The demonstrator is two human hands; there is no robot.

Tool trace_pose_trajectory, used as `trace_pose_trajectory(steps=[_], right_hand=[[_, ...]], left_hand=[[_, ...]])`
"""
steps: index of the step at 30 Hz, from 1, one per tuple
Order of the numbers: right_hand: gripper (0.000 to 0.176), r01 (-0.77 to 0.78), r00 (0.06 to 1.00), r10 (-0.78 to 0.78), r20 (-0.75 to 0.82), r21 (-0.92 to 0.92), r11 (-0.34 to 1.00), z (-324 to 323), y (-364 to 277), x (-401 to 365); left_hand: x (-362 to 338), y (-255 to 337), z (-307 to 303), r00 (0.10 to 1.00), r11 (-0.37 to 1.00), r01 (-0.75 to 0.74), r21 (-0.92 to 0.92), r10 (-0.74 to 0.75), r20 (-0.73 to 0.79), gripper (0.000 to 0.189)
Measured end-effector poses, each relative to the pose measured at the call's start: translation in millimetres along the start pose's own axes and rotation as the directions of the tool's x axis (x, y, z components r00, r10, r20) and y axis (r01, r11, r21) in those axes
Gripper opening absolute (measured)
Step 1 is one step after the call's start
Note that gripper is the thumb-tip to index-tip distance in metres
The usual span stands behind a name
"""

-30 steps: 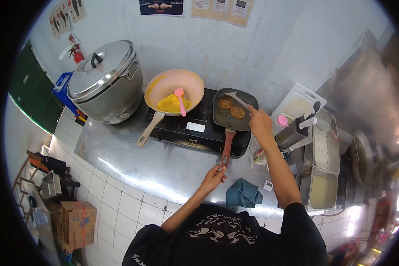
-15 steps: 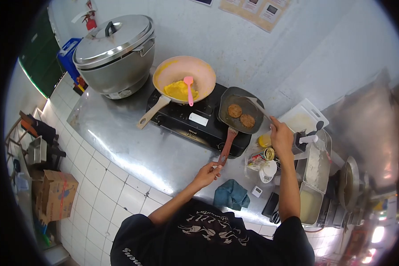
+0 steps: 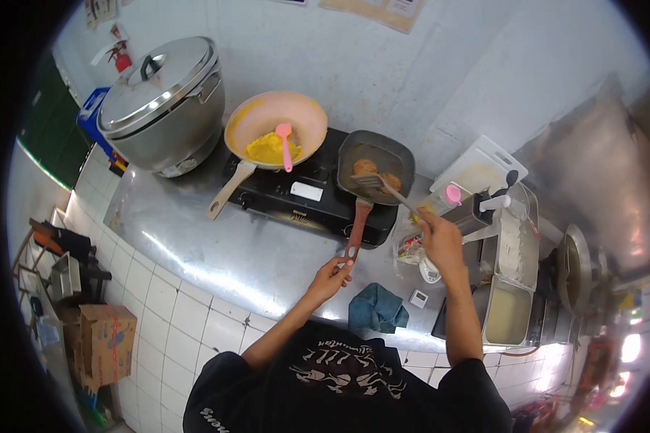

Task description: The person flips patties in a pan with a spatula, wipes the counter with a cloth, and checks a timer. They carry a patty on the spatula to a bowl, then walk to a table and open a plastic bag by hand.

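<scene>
My left hand [image 3: 330, 274] grips the end of the brown handle [image 3: 355, 229] of a dark square pan [image 3: 401, 160] on the black stove [image 3: 305, 199]. Two brown patties [image 3: 365, 167] lie in the pan. My right hand [image 3: 439, 239] holds a slotted metal spatula [image 3: 374, 182], whose blade reaches over the pan's near side by the patties. To the left, a round pink pan [image 3: 307, 120] holds yellow scrambled egg [image 3: 265, 149] and a pink spatula [image 3: 287, 145].
A large lidded metal pot [image 3: 159, 105] stands at the counter's left end. A blue cloth [image 3: 375, 309] lies near the counter's front edge. Right of the stove are a pink-capped bottle [image 3: 445, 198], a white cutting board [image 3: 484, 167] and steel trays [image 3: 513, 289].
My right hand pulled back toward me and brought the spatula blade down into the near side of the square pan. The left hand stayed on the pan handle. The view shifted slightly.
</scene>
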State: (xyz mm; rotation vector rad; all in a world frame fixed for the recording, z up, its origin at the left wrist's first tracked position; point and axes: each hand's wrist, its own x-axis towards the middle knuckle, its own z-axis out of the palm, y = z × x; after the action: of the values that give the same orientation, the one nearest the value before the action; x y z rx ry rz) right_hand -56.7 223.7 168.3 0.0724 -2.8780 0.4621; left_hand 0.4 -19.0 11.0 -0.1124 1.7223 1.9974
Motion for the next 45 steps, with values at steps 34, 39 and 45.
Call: trace_pose_trajectory(steps=[34, 39, 45], right_hand=[[0.019, -0.112, 0.988, 0.114, -0.104, 0.025, 0.993, -35.6, -7.9, -1.8], [0.022, -0.056, 0.998, 0.056, 0.031, -0.025, 0.998, -40.5, -16.7, -17.5], [0.025, -0.093, 0.996, 0.093, 0.006, -0.037, 0.995, -11.6, -5.8, -13.4]], left_hand=[[-10.5, -1.5, -3.2, 0.997, 0.992, 0.075, 0.098, -0.076, 0.01, 0.053], [-7.6, -3.3, -2.1, 0.996, 0.991, 0.09, 0.096, -0.092, 0.019, 0.048], [-8.0, -0.3, 1.4, 0.992, 0.986, 0.121, 0.113, -0.124, 0.015, 0.05]])
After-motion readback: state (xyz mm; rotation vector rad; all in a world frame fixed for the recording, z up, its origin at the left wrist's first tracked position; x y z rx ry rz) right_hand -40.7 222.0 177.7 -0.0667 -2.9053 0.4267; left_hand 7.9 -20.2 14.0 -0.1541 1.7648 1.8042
